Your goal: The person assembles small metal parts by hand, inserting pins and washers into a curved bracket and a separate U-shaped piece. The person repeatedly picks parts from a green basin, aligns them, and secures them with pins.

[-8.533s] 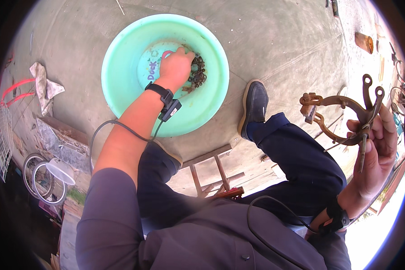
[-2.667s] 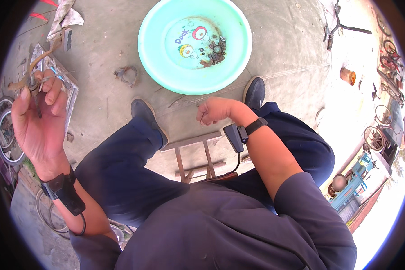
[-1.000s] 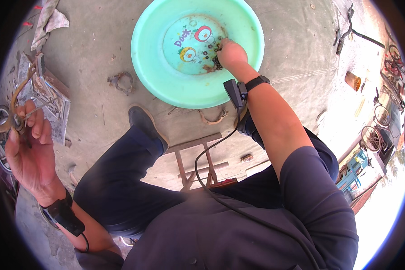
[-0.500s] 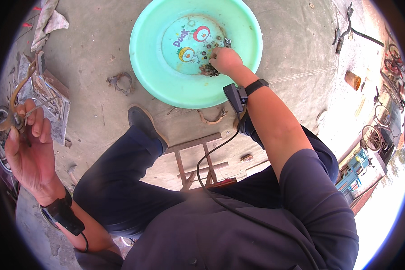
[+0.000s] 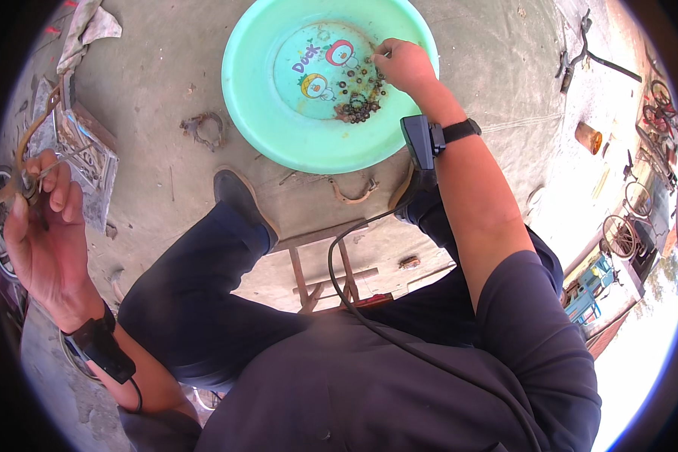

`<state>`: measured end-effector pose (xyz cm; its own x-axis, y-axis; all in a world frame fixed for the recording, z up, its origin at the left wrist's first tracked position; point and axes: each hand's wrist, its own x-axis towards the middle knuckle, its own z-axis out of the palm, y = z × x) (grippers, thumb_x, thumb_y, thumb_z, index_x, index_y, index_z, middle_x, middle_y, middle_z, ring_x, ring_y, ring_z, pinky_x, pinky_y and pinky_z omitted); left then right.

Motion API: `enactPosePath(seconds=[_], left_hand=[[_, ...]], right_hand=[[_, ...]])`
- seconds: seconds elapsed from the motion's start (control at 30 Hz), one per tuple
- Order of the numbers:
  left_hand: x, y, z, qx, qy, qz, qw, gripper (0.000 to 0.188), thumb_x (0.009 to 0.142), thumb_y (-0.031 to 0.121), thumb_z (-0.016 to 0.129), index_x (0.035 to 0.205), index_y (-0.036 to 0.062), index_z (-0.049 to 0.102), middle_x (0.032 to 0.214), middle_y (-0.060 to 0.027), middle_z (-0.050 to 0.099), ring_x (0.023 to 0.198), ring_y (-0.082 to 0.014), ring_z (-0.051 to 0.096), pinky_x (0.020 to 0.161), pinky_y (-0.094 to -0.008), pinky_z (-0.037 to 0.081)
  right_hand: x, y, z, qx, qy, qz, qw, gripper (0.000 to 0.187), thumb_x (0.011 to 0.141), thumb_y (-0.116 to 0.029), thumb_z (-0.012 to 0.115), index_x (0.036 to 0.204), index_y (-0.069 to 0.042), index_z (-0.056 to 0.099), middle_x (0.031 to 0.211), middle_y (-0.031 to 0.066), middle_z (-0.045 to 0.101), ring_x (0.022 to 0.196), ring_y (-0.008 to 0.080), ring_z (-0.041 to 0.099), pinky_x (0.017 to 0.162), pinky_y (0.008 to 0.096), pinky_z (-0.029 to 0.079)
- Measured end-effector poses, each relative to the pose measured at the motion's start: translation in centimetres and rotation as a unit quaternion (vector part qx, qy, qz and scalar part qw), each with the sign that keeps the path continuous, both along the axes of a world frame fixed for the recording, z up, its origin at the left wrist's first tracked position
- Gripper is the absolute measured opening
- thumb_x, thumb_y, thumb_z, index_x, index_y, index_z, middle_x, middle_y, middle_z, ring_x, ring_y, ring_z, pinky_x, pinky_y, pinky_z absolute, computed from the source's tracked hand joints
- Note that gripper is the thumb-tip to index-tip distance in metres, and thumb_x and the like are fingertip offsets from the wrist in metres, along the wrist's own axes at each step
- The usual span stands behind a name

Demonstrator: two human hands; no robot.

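At the far left, my left hand (image 5: 53, 245) is raised, its fingers closed on a curved, rusty brake caliper (image 5: 35, 137) with a thin rod sticking out beside the fingertips. My right hand (image 5: 408, 66) is over the right side of a mint-green plastic basin (image 5: 241, 98). Its thumb and fingers pinch together around a small silvery metal piece, mostly covered by them. Below that hand, a heap of small dark nuts and washers (image 5: 360, 111) lies on the basin's floor, with several loose ones scattered nearby. Cartoon ducks are printed on the bottom.
Rusty curved metal parts lie on the ground, one clamp-like (image 5: 203, 131) and one C-shaped (image 5: 355, 191) near my shoes. A metal tray (image 5: 90, 166) stands at left. A wooden stool frame (image 5: 328, 264) is between my legs. A rusty can (image 5: 588, 138) and bicycles (image 5: 620, 235) are at right.
My right hand has moved up and right from the nuts toward the basin's far right wall, uncovering more of the heap. The silvery nut no longer shows where it lay. My left hand keeps its hold.
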<state>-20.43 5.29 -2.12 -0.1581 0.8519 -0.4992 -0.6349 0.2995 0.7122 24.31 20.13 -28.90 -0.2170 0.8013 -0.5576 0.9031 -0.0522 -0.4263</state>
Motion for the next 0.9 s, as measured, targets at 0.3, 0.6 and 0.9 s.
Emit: enactPosePath(seconds=[0.3, 0.6, 0.9], left_hand=[[0.2, -0.2, 0.2, 0.0, 0.011, 0.008, 1.0, 0.038, 0.089, 0.009, 0.064, 0.117, -0.0088, 0.045, 0.104, -0.0111, 0.039, 0.086, -0.0174, 0.04, 0.072, -0.0282, 0.036], [0.0, -0.4, 0.2, -0.003, 0.004, 0.016, 1.0, 0.039, 0.088, 0.008, 0.064, 0.118, -0.0077, 0.046, 0.104, -0.0106, 0.039, 0.086, -0.0171, 0.04, 0.073, -0.029, 0.036], [-0.3, -0.5, 0.2, 0.002, 0.011, 0.008, 1.0, 0.039, 0.088, 0.009, 0.065, 0.118, -0.008, 0.047, 0.103, -0.01, 0.038, 0.086, -0.0165, 0.04, 0.073, -0.0281, 0.036]], right_hand=[[-2.9, -6.6, -1.5, -0.173, -0.045, 0.016, 0.984, 0.034, 0.084, -0.022, 0.06, 0.105, 0.004, 0.064, 0.079, 0.0161, 0.072, 0.075, 0.0264, 0.072, 0.076, 0.0385, 0.056], [-7.4, -11.6, -1.2, -0.253, 0.158, -0.184, 0.937, 0.062, 0.087, -0.02, 0.066, 0.137, 0.011, 0.046, 0.078, 0.0121, 0.067, 0.059, 0.0201, 0.067, 0.054, 0.0338, 0.052], [-5.1, -11.6, 0.5, -0.324, 0.192, -0.449, 0.81, 0.033, 0.091, -0.02, 0.067, 0.11, 0.003, 0.051, 0.092, 0.0128, 0.062, 0.062, 0.0176, 0.063, 0.054, 0.0298, 0.051]])
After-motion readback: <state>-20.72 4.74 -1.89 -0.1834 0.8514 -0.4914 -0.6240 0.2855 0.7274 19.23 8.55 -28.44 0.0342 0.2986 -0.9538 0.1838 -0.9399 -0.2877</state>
